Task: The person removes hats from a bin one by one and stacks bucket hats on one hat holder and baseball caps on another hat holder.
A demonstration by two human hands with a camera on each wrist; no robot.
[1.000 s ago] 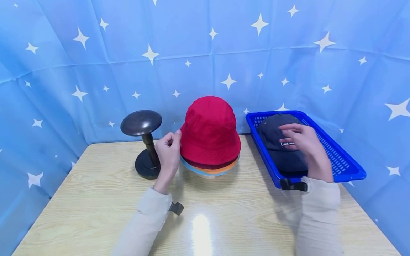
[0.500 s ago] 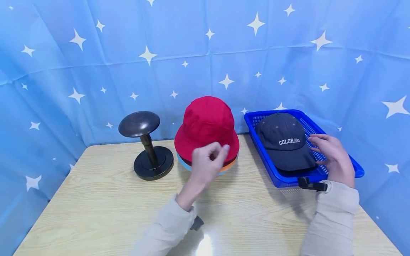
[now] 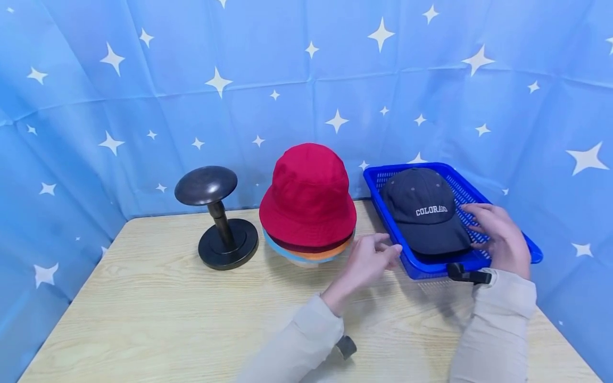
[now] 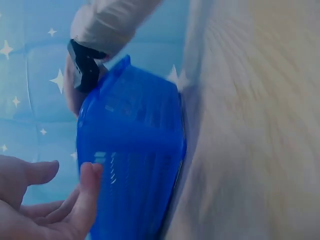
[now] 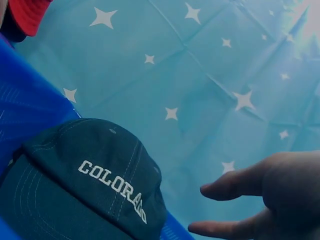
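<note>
A dark navy baseball cap (image 3: 426,191) with white lettering reading COLORADO lies in a blue plastic basket (image 3: 423,271), its brim toward the front. My right hand (image 3: 503,236) is over the basket's right side, fingers loosely spread beside the cap; in the right wrist view a gap shows between the fingertips and the cap (image 5: 100,175). My left hand (image 3: 369,260) hovers at the basket's front left corner with relaxed fingers, holding nothing. In the left wrist view its fingers are close to the basket wall (image 4: 135,130); whether they touch it I cannot tell.
Left of the basket stands a stack of bucket hats, a red bucket hat (image 3: 311,186) on top with maroon, orange and light blue brims below. A dark hat stand (image 3: 222,226) is farther left on the wooden table (image 3: 158,308). A blue star-patterned curtain (image 3: 287,53) hangs behind.
My left hand has moved right, from the red hat's left side across its front to the basket. My right hand has shifted from over the cap to its right side. The hat stand stays put.
</note>
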